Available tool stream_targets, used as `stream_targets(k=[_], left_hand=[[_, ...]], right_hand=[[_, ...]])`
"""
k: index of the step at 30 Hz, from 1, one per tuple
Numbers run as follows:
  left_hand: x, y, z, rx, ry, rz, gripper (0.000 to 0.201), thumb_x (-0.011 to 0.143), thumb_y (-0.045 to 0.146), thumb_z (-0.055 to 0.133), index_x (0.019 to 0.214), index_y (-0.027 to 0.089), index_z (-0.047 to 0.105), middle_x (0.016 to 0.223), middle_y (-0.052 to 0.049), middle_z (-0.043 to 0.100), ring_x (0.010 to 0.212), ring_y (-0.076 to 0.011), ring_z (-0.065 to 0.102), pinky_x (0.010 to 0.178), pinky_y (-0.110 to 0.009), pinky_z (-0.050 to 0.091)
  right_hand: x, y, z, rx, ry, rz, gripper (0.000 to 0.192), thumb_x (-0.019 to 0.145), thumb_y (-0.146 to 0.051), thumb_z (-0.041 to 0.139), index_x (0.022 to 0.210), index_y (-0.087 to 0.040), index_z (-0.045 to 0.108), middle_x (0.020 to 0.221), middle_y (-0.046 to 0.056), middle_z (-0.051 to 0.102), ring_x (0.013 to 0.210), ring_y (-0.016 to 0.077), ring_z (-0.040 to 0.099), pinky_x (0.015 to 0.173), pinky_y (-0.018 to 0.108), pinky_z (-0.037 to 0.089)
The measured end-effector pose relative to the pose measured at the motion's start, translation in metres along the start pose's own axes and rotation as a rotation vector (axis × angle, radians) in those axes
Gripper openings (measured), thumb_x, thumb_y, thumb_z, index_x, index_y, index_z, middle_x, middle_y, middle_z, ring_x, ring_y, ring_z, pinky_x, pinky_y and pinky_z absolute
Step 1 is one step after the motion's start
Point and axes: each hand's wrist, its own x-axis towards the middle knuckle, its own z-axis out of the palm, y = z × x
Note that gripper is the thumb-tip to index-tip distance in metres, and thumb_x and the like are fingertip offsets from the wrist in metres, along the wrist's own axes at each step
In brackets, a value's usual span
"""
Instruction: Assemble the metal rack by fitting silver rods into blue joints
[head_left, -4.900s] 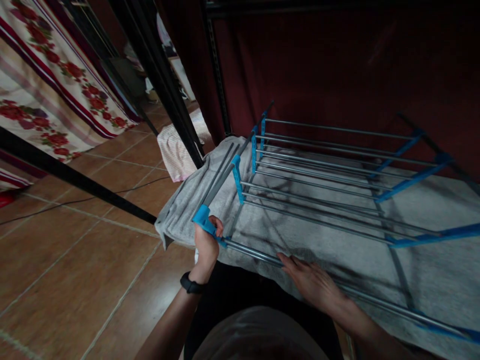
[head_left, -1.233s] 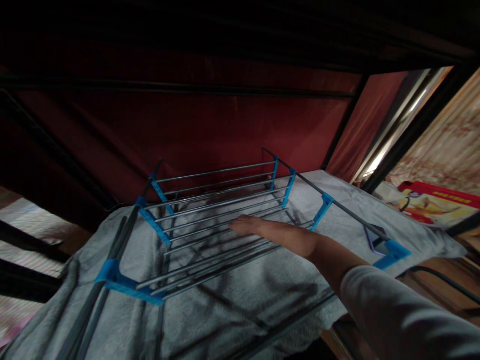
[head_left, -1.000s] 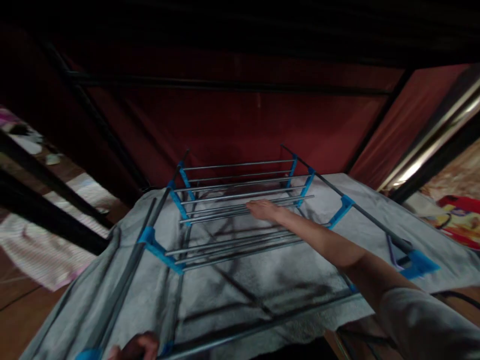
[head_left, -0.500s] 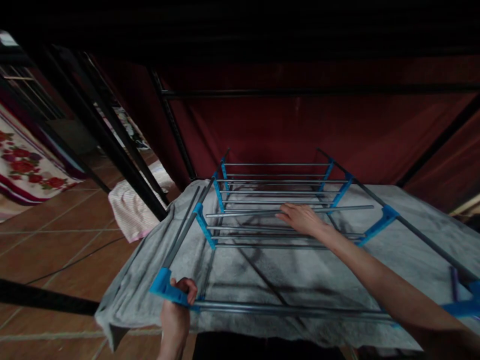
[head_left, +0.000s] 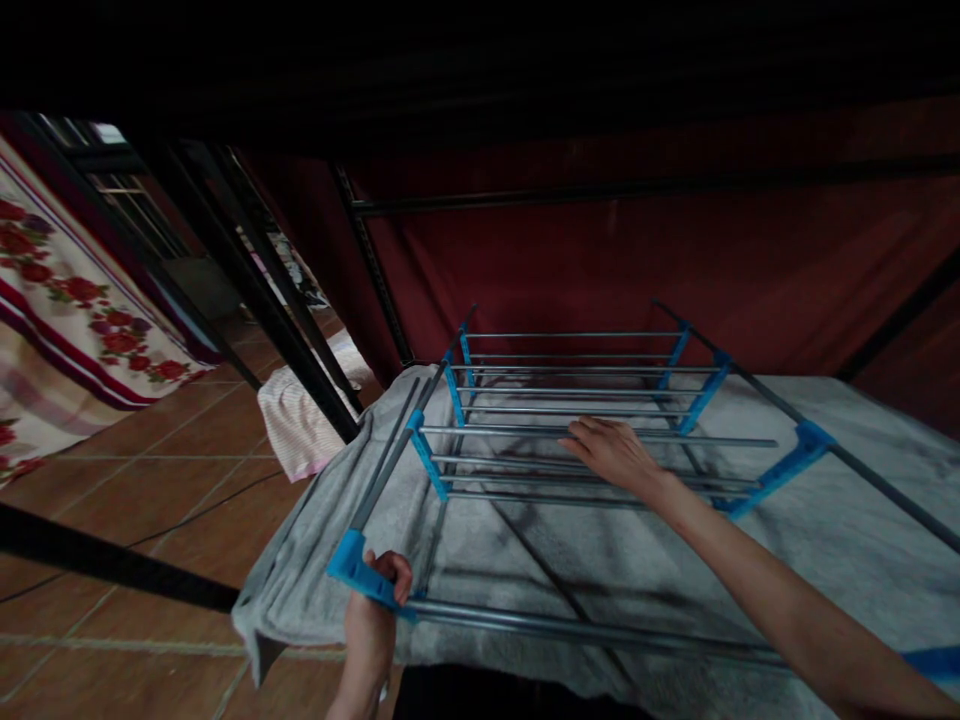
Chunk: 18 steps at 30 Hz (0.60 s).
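A rack frame of grey metal tubes and blue plastic brackets rests on a grey cloth. My left hand is closed around the blue corner bracket at the near left. Farther in, my right hand is closed from above on a loose-looking metal rod lying across the rack. The rod's left end meets the blue bracket on the left side. Its right end stops short of the blue bracket on the right side. Several thinner bars span the brackets behind it.
The grey cloth covers a raised surface within a black metal frame. Dark red fabric hangs behind. To the left are a striped cloth, a flowered blanket and a tiled floor crossed by a cable.
The rod's raised right end has come down and nearer to me, and its left end now meets the left bracket. My left hand keeps its grip. The view has swung left.
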Motion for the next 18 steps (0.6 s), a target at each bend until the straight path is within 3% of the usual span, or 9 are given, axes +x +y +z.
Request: stream_targets(k=[18], left_hand=[[0.0002, -0.0104, -0.0031, -0.02, 0.012, -0.01, 0.064, 0.089, 0.072, 0.047, 0.053, 0.019, 0.054, 0.047, 0.0, 0.041, 0.048, -0.0137, 0.037, 0.052, -0.029, 0.033]], right_hand=[[-0.0055, 0.0006, 0.0045, -0.125, 0.14, -0.087, 0.038, 0.108, -0.043, 0.041, 0.093, -0.019, 0.065, 0.085, 0.005, 0.069, 0.079, 0.018, 0.064, 0.07, 0.03, 0.032]])
